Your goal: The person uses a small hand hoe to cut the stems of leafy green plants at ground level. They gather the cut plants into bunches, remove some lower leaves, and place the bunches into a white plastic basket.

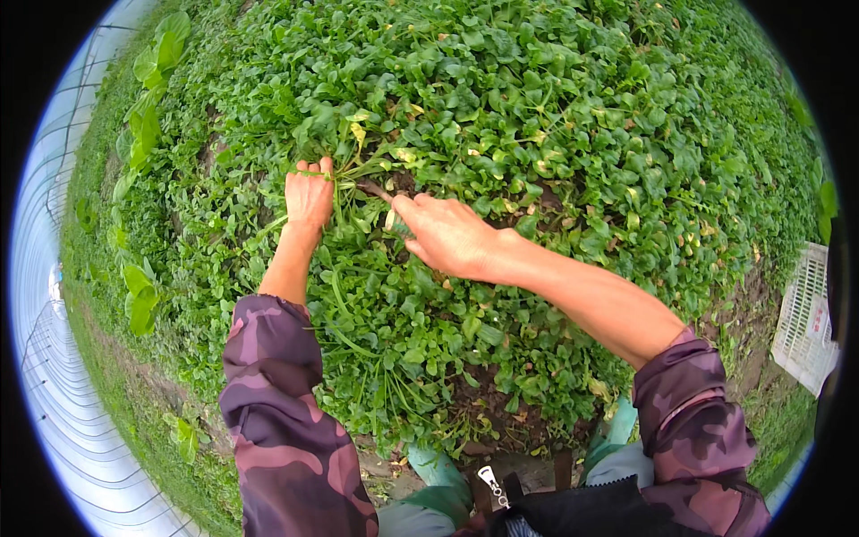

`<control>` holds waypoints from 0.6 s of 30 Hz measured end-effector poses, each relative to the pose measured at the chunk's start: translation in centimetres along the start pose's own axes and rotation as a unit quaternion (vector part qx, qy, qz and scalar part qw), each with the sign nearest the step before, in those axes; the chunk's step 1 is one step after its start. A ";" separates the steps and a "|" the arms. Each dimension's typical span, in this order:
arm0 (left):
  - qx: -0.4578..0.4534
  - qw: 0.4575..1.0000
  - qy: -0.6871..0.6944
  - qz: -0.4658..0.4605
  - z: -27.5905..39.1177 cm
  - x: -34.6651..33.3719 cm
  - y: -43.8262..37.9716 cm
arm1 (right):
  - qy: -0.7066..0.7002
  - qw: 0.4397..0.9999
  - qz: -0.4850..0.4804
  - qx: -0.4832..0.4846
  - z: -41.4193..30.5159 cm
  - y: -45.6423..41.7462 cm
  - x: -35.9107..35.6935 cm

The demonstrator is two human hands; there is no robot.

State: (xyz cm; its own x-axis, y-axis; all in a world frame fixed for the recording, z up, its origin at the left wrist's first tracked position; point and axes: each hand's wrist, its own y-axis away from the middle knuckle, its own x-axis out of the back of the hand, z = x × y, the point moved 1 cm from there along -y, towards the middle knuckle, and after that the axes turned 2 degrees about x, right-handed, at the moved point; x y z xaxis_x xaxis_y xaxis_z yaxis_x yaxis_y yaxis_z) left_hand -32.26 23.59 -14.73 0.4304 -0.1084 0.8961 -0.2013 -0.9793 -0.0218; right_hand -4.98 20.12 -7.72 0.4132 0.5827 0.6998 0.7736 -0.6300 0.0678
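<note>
My left hand is closed around the stems of a leafy green plant, with a thin stem lying across its fingers. To its right, my right hand grips the handle of a small hand tool. The tool's narrow, dirty metal blade points left at the base of the same plant; its tip is partly hidden among stems, so its exact kind is unclear. A yellowed leaf stands just above the stems. Dense low leafy greens surround both hands.
A white plastic crate rests on the ground at the far right. Larger broad-leaved plants grow along the left. Bare soil shows near my green boots. The ribbed greenhouse cover curves along the left edge.
</note>
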 end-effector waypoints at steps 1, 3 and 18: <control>-0.010 1.000 -0.004 -0.001 0.1 -0.4 0.4 | 0.008 1.000 -0.015 -0.005 0.1 0.4 -0.1; -0.025 0.999 -0.024 0.005 -0.9 -1.0 0.7 | 0.026 0.999 -0.035 -0.005 0.1 0.6 0.5; 0.036 0.989 0.115 -0.087 -4.0 6.7 0.0 | 0.006 0.998 -0.040 -0.040 0.5 9.3 4.1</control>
State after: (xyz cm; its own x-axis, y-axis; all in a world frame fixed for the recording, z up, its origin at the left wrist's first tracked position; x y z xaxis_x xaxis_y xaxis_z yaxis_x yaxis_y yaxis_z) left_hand -32.88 23.52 -7.01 0.2405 0.0968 0.9658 -0.0752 -0.9902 0.1179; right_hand 4.19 16.90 -4.60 0.3452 0.6262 0.6991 0.7632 -0.6209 0.1792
